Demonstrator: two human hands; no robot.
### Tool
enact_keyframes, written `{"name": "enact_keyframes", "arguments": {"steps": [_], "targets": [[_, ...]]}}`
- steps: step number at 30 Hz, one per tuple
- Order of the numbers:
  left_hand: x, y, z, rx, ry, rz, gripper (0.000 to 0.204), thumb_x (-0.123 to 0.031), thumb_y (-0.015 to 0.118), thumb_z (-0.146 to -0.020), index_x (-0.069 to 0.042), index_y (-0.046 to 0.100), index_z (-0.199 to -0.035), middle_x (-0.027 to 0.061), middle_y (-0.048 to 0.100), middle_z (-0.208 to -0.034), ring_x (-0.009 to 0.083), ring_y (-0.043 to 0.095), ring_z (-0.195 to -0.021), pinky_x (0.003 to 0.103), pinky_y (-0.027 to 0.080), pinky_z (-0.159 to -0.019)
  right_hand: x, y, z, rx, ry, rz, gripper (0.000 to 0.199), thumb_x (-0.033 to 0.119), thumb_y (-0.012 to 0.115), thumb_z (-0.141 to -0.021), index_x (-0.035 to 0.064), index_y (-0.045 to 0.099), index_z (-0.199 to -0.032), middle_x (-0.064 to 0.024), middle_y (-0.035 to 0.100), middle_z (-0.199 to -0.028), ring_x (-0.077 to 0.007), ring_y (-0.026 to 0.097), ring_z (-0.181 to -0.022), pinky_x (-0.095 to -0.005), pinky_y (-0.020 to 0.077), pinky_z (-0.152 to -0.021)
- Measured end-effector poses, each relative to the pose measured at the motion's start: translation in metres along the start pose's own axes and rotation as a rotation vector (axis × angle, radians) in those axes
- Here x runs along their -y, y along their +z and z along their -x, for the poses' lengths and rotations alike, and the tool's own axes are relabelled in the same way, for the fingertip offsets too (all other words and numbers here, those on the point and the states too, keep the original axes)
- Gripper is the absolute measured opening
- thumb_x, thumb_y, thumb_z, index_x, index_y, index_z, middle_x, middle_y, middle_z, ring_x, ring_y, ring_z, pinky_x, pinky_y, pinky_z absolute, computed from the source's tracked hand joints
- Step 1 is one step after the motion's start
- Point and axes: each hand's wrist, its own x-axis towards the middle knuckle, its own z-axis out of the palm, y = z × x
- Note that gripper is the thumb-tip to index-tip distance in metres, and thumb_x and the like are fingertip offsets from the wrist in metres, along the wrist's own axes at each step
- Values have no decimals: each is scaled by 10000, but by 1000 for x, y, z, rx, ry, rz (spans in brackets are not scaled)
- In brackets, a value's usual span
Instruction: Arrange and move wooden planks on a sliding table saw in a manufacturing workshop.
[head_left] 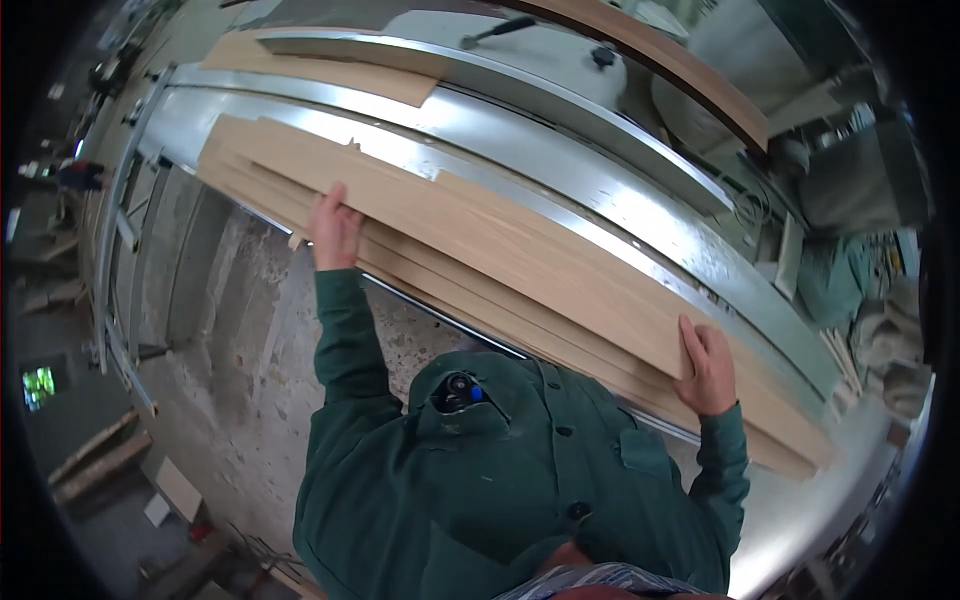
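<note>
A long, pale wooden board [490, 240] lies slanting across the top of a stack of similar boards [460, 287] in front of me. My left hand [336, 228] is closed on its near edge toward the left, thumb and fingers partly hidden by the wood. Toward the right end, my right hand [710, 368] grips the same board, with fingers bent at its edge. The stacked boards overlap unevenly beneath it and rest on a shiny metal machine table [590, 185].
A long metal fence [570, 95] runs along the table, with another pale board [320, 72] beside it at the far left. Beyond is a black-handled lever [500, 30]. A brown beam [650, 55] crosses the far side. Loose wood pieces [100, 460] lie at lower left.
</note>
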Motion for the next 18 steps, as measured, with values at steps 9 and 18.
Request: {"name": "enact_keyframes", "arguments": {"steps": [9, 18], "targets": [[-1, 24, -4, 92, -31, -22, 280, -118, 561, -954, -29, 503, -1214, 87, 601, -1188, 224, 589, -1107, 380, 485, -944, -28, -40, -19, -68, 12, 108, 942, -2, 714, -493, 122, 472, -1396, -106, 538, -1026, -300, 510, -919, -394, 432, -815], [17, 63, 8, 103, 0, -46, 178, -102, 584, -935, -106, 469, -1071, 52, 603, -1030, 225, 629, -948, 369, 521, -779, -99, -25, -33, -22, 19, 76, 901, -30, 664, -562, 126, 441, -1421, -130, 549, -1041, -338, 510, -934, -401, 439, -852]]}}
